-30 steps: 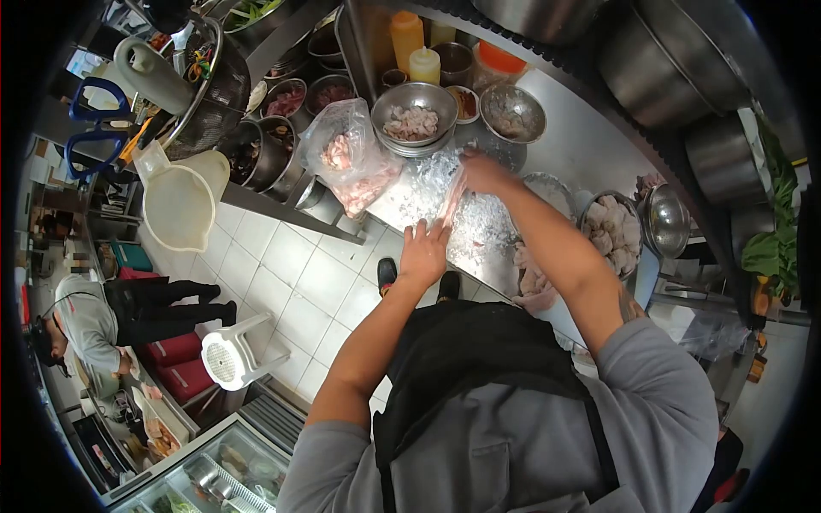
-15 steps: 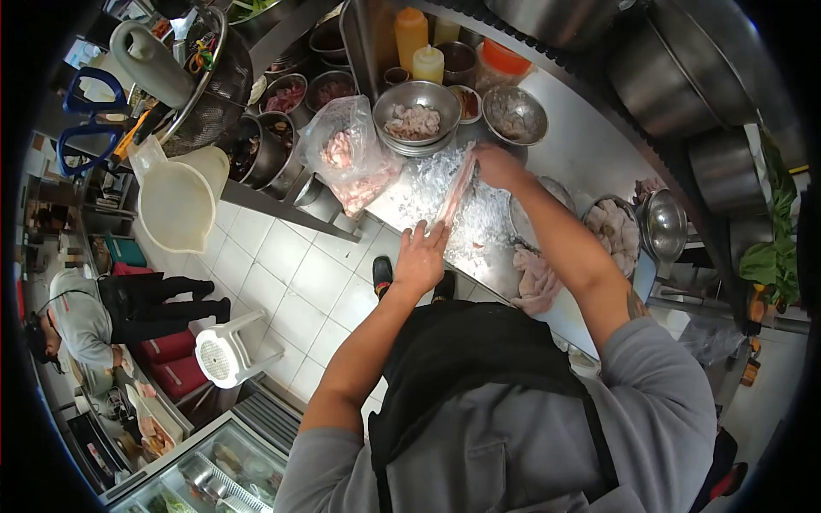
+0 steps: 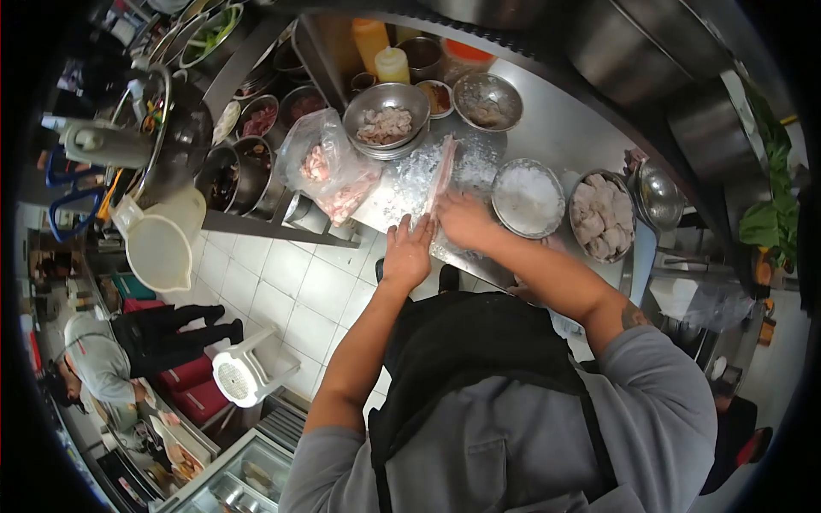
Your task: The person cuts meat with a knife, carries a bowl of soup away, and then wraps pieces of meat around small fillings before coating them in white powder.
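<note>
A long pale strip of raw meat lies across the white-floured steel counter. My left hand rests flat at its near end, fingers stretched out and fingertips touching it. Close beside, my right hand has its fingers bent together on the same end; the fingertips are partly hidden. Right of the strip stands a bowl of white powder. Beyond the strip's far end are a metal bowl of pale meat pieces on stacked bowls and a flour-smeared bowl.
A plastic bag of raw meat sits at the counter's left edge. A bowl of pale meat stands on the right. Squeeze bottles line the back. A white pitcher hangs at left. Another person works beyond a white stool.
My right hand has come from the strip's far end to its near end beside my left hand, uncovering the powder bowl. The view has shifted slightly.
</note>
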The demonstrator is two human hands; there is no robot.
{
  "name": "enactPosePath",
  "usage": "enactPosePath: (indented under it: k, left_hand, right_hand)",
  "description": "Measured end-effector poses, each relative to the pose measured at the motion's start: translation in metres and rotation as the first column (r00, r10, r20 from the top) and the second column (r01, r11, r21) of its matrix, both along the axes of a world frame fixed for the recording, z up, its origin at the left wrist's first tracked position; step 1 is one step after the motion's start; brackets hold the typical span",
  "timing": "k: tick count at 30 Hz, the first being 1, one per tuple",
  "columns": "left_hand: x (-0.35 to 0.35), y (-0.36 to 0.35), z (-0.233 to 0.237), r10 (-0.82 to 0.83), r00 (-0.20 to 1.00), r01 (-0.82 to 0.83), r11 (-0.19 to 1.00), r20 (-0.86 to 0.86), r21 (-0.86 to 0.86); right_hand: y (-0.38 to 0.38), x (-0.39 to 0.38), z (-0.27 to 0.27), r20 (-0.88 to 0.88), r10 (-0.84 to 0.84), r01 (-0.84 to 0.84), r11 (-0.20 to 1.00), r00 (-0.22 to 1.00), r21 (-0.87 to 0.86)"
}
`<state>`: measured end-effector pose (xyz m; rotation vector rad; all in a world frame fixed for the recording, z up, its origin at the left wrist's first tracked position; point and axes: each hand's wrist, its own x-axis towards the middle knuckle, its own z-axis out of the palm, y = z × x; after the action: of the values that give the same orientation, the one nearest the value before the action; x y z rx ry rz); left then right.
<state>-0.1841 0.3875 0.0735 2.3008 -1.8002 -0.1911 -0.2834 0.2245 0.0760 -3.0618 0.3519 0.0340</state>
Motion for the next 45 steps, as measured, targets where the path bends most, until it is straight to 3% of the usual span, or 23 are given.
enactPosePath:
  k: [1, 4, 5, 8, 9, 10, 12, 13, 15, 17, 19, 21, 22, 24, 27, 29, 32, 36, 40, 42, 43, 45]
  left_hand:
    - [0.001, 0.000, -0.004, -0.035, 0.999, 0.034, 0.999, 0.028, 0.023]
    - [0.001, -0.001, -0.001, -0.048, 0.999, 0.048, 0.994, -0.001, 0.103]
    - [-0.001, 0.000, -0.003, -0.051, 0.999, 0.050, 0.994, 0.007, 0.102]
    - [0.000, -0.006, -0.001, -0.050, 0.998, 0.045, 0.991, 0.036, 0.129]
    - [0.002, -0.011, 0.005, -0.044, 0.998, 0.037, 0.986, 0.040, 0.164]
    - [0.002, -0.013, 0.009, -0.034, 0.999, 0.026, 0.979, 0.040, 0.203]
    - [0.007, -0.021, -0.002, -0.066, 0.993, 0.064, 0.998, 0.094, 0.021]
    - [0.010, -0.026, -0.005, -0.079, 0.989, 0.088, 0.993, 0.123, -0.074]
    - [0.013, -0.025, -0.008, -0.067, 0.989, 0.065, 0.998, 0.133, 0.024]
    - [0.013, -0.025, -0.003, -0.048, 0.989, 0.033, 0.994, 0.142, 0.107]
    - [0.009, -0.027, 0.017, -0.030, 0.989, 0.004, 0.985, 0.145, 0.175]
    - [-0.010, -0.048, 0.040, -0.044, 0.997, 0.043, 0.999, -0.057, -0.016]
    - [-0.024, -0.061, 0.050, -0.064, 0.985, 0.047, 0.993, -0.160, -0.110]
    - [-0.054, -0.096, 0.065, -0.211, 0.970, 0.169, 0.945, -0.125, -0.280]
    - [-0.083, -0.147, 0.065, -0.356, 0.926, 0.345, 0.933, 0.127, 0.099]
    - [-0.092, -0.175, 0.042, -0.507, 0.825, 0.415, 0.844, 0.251, 0.341]
    - [-0.095, -0.195, 0.007, -0.482, 0.828, 0.382, 0.859, 0.287, 0.341]
    - [-0.096, -0.209, 0.005, -0.448, 0.876, 0.351, 0.847, 0.180, 0.399]
    - [-0.089, -0.210, 0.007, -0.427, 0.900, 0.395, 0.881, 0.080, 0.262]
    - [-0.087, -0.205, 0.020, -0.357, 0.934, 0.352, 0.911, -0.016, 0.213]
    - [-0.087, -0.202, 0.022, -0.236, 0.953, 0.259, 0.960, -0.193, 0.109]
    - [-0.088, -0.197, 0.025, -0.029, 0.835, 0.010, 0.999, -0.549, -0.039]
  right_hand:
    - [0.007, -0.005, 0.001, 0.001, -0.002, 0.002, 1.000, 1.000, -0.029]
    - [0.010, -0.007, 0.036, -0.153, -0.032, 0.058, 0.984, 0.988, 0.168]
    - [0.012, -0.012, 0.012, 0.120, -0.023, 0.010, 0.994, 0.993, 0.106]
    - [0.019, -0.026, -0.013, 0.099, -0.020, 0.012, 0.997, 0.995, 0.077]
    - [0.015, -0.026, -0.003, 0.011, 0.001, -0.003, 0.989, 1.000, 0.145]
    - [0.012, -0.030, 0.016, 0.042, -0.031, 0.021, 0.976, 0.999, 0.218]
    - [0.000, -0.041, 0.050, 0.095, -0.092, 0.051, 0.930, 0.991, 0.363]
    - [-0.010, -0.050, 0.053, 0.290, -0.148, 0.053, 0.949, 0.946, 0.309]
    - [-0.039, -0.074, 0.074, 0.168, -0.415, 0.321, 0.856, 0.894, 0.406]
    - [-0.074, -0.094, 0.066, -0.077, -0.541, 0.538, 0.792, 0.838, 0.289]
    - [-0.079, -0.098, 0.063, -0.355, -0.501, 0.569, 0.814, 0.789, 0.117]
    - [-0.079, -0.098, 0.050, -0.559, -0.435, 0.484, 0.872, 0.706, -0.068]
    - [-0.079, -0.098, 0.045, -0.539, -0.427, 0.480, 0.876, 0.726, -0.048]
    - [-0.081, -0.101, 0.039, -0.505, -0.409, 0.467, 0.884, 0.760, -0.013]
    - [-0.084, -0.104, 0.051, -0.354, -0.497, 0.497, 0.862, 0.792, -0.098]
    - [-0.086, -0.102, 0.034, -0.427, -0.496, 0.464, 0.866, 0.756, -0.184]
    - [-0.097, -0.106, 0.021, -0.393, -0.516, 0.485, 0.855, 0.761, -0.185]
    - [-0.101, -0.110, 0.011, -0.296, -0.511, 0.493, 0.859, 0.807, -0.136]
    - [-0.109, -0.110, 0.010, -0.276, -0.550, 0.556, 0.829, 0.788, -0.063]
    - [-0.113, -0.108, 0.019, -0.204, -0.606, 0.636, 0.758, 0.769, 0.146]
    - [-0.114, -0.107, 0.026, -0.177, -0.635, 0.659, 0.709, 0.752, 0.253]
    - [-0.115, -0.102, 0.041, -0.163, -0.677, 0.665, 0.595, 0.717, 0.451]
